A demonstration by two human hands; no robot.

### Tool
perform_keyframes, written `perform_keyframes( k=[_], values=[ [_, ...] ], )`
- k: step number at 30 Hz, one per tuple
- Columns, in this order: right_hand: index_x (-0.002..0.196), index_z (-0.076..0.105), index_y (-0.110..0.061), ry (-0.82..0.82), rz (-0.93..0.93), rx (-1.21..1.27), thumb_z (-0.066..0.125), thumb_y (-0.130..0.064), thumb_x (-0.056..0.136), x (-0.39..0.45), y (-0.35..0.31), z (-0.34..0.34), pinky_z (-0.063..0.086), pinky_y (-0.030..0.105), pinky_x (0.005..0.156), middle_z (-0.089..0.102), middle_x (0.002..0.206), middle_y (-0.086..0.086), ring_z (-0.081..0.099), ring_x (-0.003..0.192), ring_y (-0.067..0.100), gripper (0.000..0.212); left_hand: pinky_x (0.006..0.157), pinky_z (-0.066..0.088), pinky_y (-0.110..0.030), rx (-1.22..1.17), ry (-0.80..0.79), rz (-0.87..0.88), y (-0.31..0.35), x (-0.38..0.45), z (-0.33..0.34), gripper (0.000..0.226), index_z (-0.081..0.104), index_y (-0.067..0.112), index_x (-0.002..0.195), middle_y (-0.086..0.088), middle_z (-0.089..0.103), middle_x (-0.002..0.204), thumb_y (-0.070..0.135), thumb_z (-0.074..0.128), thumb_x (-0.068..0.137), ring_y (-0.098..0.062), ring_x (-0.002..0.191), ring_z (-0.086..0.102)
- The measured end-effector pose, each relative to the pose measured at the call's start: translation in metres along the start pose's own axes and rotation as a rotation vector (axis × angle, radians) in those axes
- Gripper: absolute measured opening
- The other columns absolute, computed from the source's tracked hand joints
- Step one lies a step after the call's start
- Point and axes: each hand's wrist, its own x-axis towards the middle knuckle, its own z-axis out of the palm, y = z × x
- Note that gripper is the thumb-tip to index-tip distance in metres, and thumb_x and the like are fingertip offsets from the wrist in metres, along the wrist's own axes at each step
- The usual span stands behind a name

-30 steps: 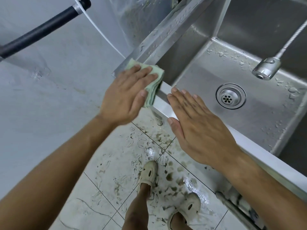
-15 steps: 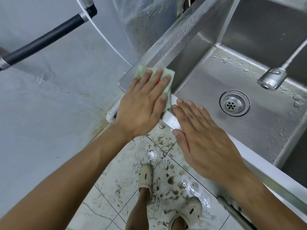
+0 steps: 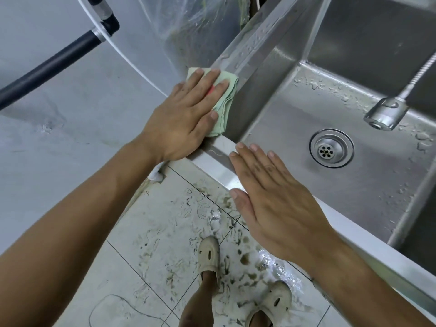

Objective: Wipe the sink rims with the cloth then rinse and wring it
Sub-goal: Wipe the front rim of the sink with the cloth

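A folded light green cloth [image 3: 224, 103] lies on the left rim [image 3: 245, 50] of the steel sink, near its front left corner. My left hand [image 3: 186, 116] presses flat on the cloth, fingers spread over it. My right hand [image 3: 271, 204] rests flat on the front rim [image 3: 219, 159], fingers together, holding nothing. The sink basin [image 3: 306, 109] is wet with droplets, and its round drain [image 3: 331, 151] sits in the middle.
A pull-out faucet head [image 3: 384, 114] on a metal hose hangs over the basin at right. A black pipe [image 3: 54, 64] and clear plastic sheet [image 3: 188, 27] are on the grey wall at left. Below, wet dirty floor tiles [image 3: 153, 232] and my feet in beige clogs [image 3: 208, 254].
My left hand has slid the cloth along the left rim, first toward the corner and then slightly away from it. My right hand stays flat on the front rim.
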Motion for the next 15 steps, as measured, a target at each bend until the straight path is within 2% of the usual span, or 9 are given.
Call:
perform_keyframes(
  k=[2, 5, 7, 10, 15],
  values=[
    [0.163, 0.018, -0.009, -0.021, -0.014, 0.026, 0.012, -0.043, 0.111, 0.013, -0.002, 0.002, 0.011, 0.042, 0.131, 0.010, 0.172, 0.007, 0.004, 0.160, 0.019, 0.063, 0.128, -0.001, -0.034, -0.018, 0.004, 0.004, -0.004, -0.020, 0.002, 0.058, 0.013, 0.026, 0.165, 0.002, 0.002, 0.174, 0.042, 0.020, 0.110, -0.020, 0.160, -0.004],
    [0.163, 0.019, -0.008, 0.009, 0.037, 0.051, 0.013, -0.042, 0.110, 0.032, -0.010, 0.005, 0.011, 0.043, 0.131, 0.010, 0.172, 0.009, 0.005, 0.160, 0.021, 0.063, 0.129, 0.004, -0.041, -0.039, -0.023, 0.039, -0.013, -0.014, -0.001, 0.058, 0.016, 0.026, 0.165, 0.002, 0.004, 0.174, 0.042, 0.021, 0.109, -0.021, 0.160, -0.004],
    [0.162, 0.022, -0.005, 0.053, 0.106, 0.068, 0.015, -0.040, 0.109, 0.046, -0.021, 0.009, 0.013, 0.045, 0.130, 0.015, 0.171, 0.012, 0.009, 0.160, 0.025, 0.064, 0.129, 0.007, -0.042, -0.052, -0.043, 0.064, -0.019, 0.002, -0.004, 0.058, 0.017, 0.026, 0.165, 0.002, 0.004, 0.174, 0.040, 0.022, 0.109, -0.023, 0.160, -0.004],
    [0.161, 0.022, -0.003, 0.091, 0.232, 0.074, 0.014, -0.039, 0.110, 0.059, -0.037, 0.013, 0.014, 0.048, 0.130, 0.019, 0.169, 0.017, 0.013, 0.159, 0.030, 0.064, 0.128, 0.003, -0.036, -0.052, -0.032, 0.079, -0.019, 0.010, -0.003, 0.058, 0.015, 0.024, 0.165, 0.001, 0.002, 0.174, 0.038, 0.023, 0.110, -0.024, 0.160, -0.006],
    [0.160, 0.026, -0.001, 0.095, 0.267, 0.013, 0.020, -0.042, 0.112, 0.047, -0.044, 0.014, 0.022, 0.049, 0.128, 0.024, 0.167, 0.019, 0.020, 0.157, 0.031, 0.063, 0.126, -0.008, -0.029, -0.033, 0.027, -0.061, 0.003, -0.030, 0.008, 0.058, 0.008, 0.028, 0.165, 0.006, -0.006, 0.173, 0.043, 0.020, 0.110, -0.015, 0.159, -0.010]
  ],
)
